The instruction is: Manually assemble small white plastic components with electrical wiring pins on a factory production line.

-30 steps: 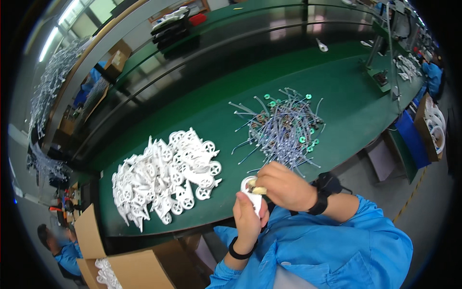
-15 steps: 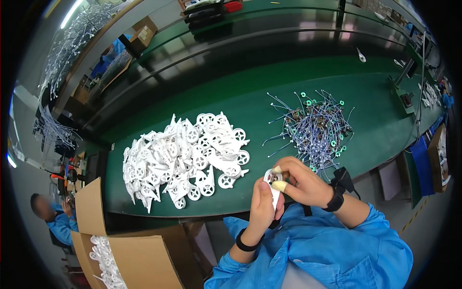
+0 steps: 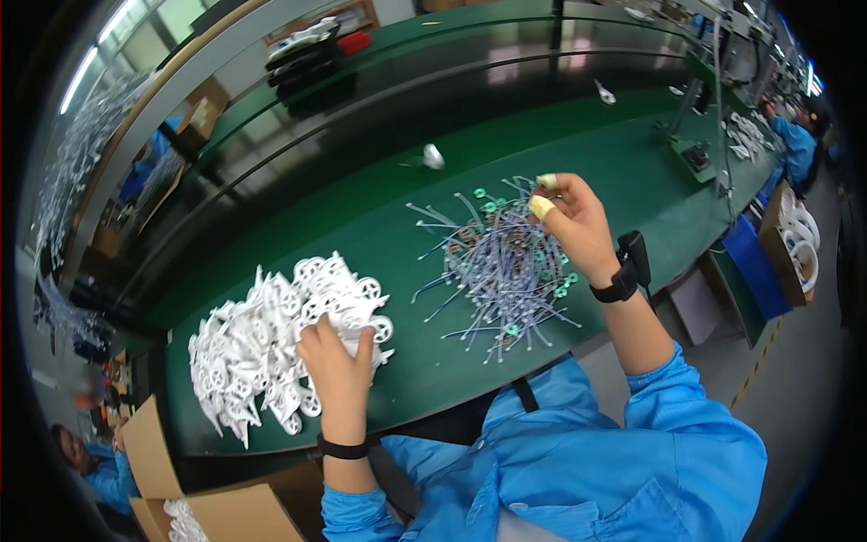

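My left hand (image 3: 336, 369) reaches over the right side of a heap of white plastic parts (image 3: 239, 361), each with a spoked ring and a pointed tail. Its thumb and fingers are apart, with the fingertips among the parts. At the far right edge of a pile of blue-grey wires (image 3: 497, 271) with green rings and coppery pieces is my right hand (image 3: 578, 226). Yellow covers wrap its thumb and index fingertips, which stand apart with nothing visible between them. Beyond both piles a white part (image 3: 433, 156) with a thin wire, slightly blurred, appears over the green bench.
An open cardboard box (image 3: 244, 515) holding white parts stands below the bench's left end. A stand-mounted device (image 3: 694, 155) is at the right. A black shelf rail runs along the back. Co-workers in blue sit at far left and far right.
My hands have separated: the left moved left to the white heap, the right up to the wire pile. The white part they held is gone from them; one now appears farther back.
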The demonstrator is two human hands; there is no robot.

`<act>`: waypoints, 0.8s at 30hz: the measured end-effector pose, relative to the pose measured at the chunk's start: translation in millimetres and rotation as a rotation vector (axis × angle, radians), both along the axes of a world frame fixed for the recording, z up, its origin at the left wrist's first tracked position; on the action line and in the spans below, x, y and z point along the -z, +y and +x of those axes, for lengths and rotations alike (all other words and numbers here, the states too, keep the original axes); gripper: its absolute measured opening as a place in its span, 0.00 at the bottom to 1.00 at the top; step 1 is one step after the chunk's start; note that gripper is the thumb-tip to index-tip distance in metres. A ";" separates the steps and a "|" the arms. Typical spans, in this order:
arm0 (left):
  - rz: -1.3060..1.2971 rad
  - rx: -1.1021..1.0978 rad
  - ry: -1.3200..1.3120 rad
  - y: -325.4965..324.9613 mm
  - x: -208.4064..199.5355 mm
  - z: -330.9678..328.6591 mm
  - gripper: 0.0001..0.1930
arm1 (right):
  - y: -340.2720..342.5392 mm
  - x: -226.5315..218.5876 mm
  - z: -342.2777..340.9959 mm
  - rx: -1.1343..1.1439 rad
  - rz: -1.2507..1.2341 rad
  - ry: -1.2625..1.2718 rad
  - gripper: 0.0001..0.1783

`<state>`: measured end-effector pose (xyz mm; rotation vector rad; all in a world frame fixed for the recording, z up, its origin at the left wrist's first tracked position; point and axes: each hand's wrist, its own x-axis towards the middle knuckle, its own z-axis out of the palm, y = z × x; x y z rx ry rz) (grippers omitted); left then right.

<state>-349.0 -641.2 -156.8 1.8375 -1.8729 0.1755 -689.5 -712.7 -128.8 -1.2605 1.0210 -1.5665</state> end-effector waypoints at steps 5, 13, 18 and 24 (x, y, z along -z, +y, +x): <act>0.051 0.019 -0.025 -12.8 17.6 10.6 0.23 | 29.8 36.6 -87.8 0.207 0.146 0.050 0.11; 0.052 0.089 0.262 -7.1 2.7 -11.1 0.21 | -18.5 70.3 -127.6 0.219 0.076 0.388 0.15; 0.249 0.234 0.673 17.6 0.6 -41.8 0.20 | -76.5 86.4 -128.4 0.230 0.225 1.059 0.20; 0.134 0.528 0.085 43.5 2.6 -67.8 0.20 | -79.6 74.1 -124.2 0.200 0.300 1.063 0.14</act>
